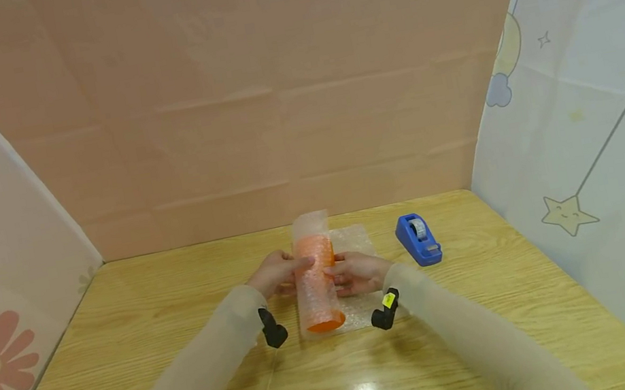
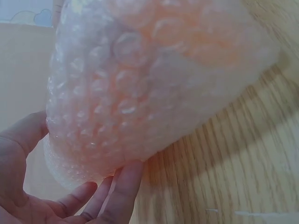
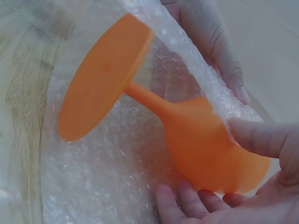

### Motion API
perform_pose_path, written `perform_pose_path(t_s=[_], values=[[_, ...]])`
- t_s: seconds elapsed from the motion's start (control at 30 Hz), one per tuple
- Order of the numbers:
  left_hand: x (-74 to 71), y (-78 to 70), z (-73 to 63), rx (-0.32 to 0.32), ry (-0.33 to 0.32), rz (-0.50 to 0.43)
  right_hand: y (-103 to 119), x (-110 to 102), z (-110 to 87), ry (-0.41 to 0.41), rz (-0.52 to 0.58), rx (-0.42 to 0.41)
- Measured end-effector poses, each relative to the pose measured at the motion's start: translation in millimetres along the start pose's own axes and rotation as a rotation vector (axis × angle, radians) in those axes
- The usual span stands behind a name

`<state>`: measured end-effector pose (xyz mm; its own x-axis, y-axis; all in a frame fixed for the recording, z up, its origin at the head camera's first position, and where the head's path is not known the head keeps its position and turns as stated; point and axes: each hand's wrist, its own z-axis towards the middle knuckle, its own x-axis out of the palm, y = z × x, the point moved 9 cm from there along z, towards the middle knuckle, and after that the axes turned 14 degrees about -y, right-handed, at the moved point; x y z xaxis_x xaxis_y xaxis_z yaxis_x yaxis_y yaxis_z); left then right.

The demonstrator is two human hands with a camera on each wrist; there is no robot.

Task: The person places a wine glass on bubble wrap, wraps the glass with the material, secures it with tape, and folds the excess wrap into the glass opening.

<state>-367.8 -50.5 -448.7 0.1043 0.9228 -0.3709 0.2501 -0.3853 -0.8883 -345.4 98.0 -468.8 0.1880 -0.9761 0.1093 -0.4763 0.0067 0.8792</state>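
An orange goblet (image 3: 198, 140) lies on its side, its round foot and thin stem plain to see in the right wrist view. A sheet of clear bubble wrap (image 1: 363, 312) is under the goblet and folded up over it from the left. My left hand (image 1: 276, 274) grips the wrapped left side, thumb and fingers curved around the bubble wrap. From the right, my right hand (image 1: 361, 272) holds the goblet's bowl. Its thumb presses the edge of the wrap against the bowl, and its fingers curl beneath. In the left wrist view the wrap hides most of the goblet.
A blue tape dispenser (image 1: 419, 240) with a roll of tape stands right of the bubble wrap on the wooden table (image 1: 177, 314). A thin pale strip (image 1: 270, 376) lies near the left forearm. Covered panels border the table at the back and both sides.
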Motion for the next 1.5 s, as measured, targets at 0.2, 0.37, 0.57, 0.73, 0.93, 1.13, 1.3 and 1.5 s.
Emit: perform_pose_path(t_s=[0.2, 0.37, 0.57, 0.73, 0.93, 1.13, 1.3, 1.5], values=[[1.7, -6.4, -4.6, 0.051, -0.006, 0.023, -1.1, 0.0, 1.2, 0.046, 0.028, 0.020], [3.3, -9.7, -4.4, 0.080, -0.016, 0.041, -2.6, -1.6, 1.4, 0.051, 0.037, 0.030], [4.6, -8.3, -0.1, 0.087, -0.022, 0.049, -1.6, -3.8, 2.2, 0.029, 0.020, 0.012], [4.4, -9.6, -1.8, 0.099, -0.029, 0.061, 0.5, -10.4, 1.6, -0.078, 0.045, 0.006], [3.9, -10.8, -3.9, 0.099, -0.029, 0.068, 5.3, -15.8, -0.8, -0.146, -0.023, -0.037], [3.4, -10.5, -4.7, 0.089, -0.026, 0.063, 9.2, -12.1, -3.1, -0.107, -0.067, -0.088], [3.0, -11.8, -6.1, 0.090, -0.027, 0.059, 9.2, -11.2, -3.5, -0.101, -0.079, -0.105], [2.6, -13.0, -7.5, 0.095, -0.028, 0.070, 8.7, -10.8, -3.2, -0.095, -0.085, -0.103]])
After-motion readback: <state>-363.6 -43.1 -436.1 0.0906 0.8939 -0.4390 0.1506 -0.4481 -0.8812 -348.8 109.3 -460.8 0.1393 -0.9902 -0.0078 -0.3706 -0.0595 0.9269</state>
